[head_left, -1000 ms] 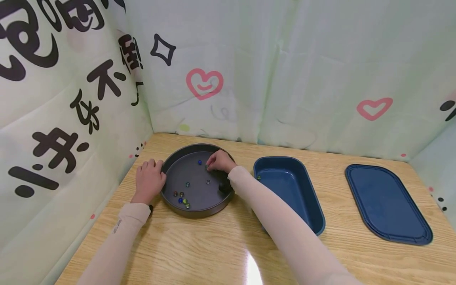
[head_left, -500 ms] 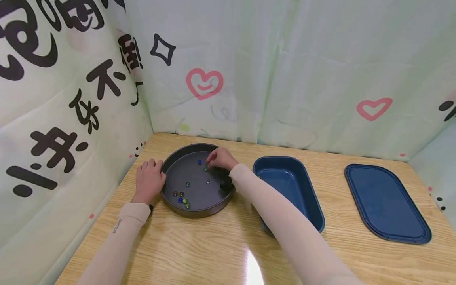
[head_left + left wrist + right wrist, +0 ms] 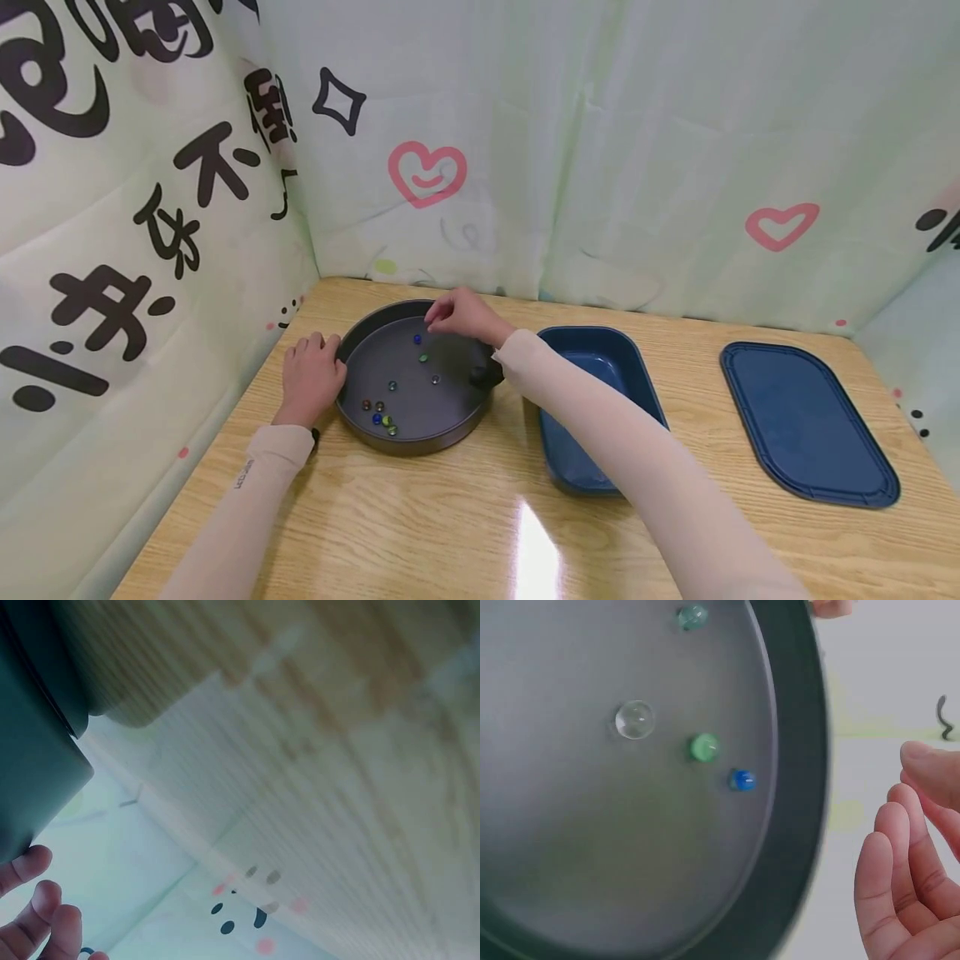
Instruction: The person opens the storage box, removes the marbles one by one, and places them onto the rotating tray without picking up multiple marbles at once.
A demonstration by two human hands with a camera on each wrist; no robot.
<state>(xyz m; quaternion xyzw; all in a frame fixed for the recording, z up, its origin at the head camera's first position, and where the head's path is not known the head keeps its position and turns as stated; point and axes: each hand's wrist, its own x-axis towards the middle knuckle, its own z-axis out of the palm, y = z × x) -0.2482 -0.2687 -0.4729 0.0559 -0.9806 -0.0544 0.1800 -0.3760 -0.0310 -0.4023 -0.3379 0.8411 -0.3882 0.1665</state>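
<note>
A round dark pan point(image 3: 408, 446) stands on the table with several glass marbles inside. My left hand point(image 3: 311, 375) grips the pan's left rim; the left wrist view has its fingertips beside the outer wall. Above the pan's far right part is my right hand point(image 3: 467, 317), thumb and forefinger tips brought together. I cannot tell whether a marble is hidden between them. Below it on the pan floor lie a blue marble point(image 3: 742, 780), a green marble point(image 3: 704, 747) and a clear marble point(image 3: 635, 720). More marbles cluster near the pan's front left, among them a yellow-green marble point(image 3: 387, 421).
A deep blue rectangular bin point(image 3: 558, 462) stands right of the pan, partly covered by the right sleeve point(image 3: 622, 425). Farther right a flat blue lid point(image 3: 813, 425) lies on the wooden table point(image 3: 420, 525). Printed cloth point(image 3: 660, 167) hangs behind and to the left.
My right hand has lifted off the pan floor, up and away from the green marble, which now lies in plain sight slightly farther left. My left hand stays at the rim.
</note>
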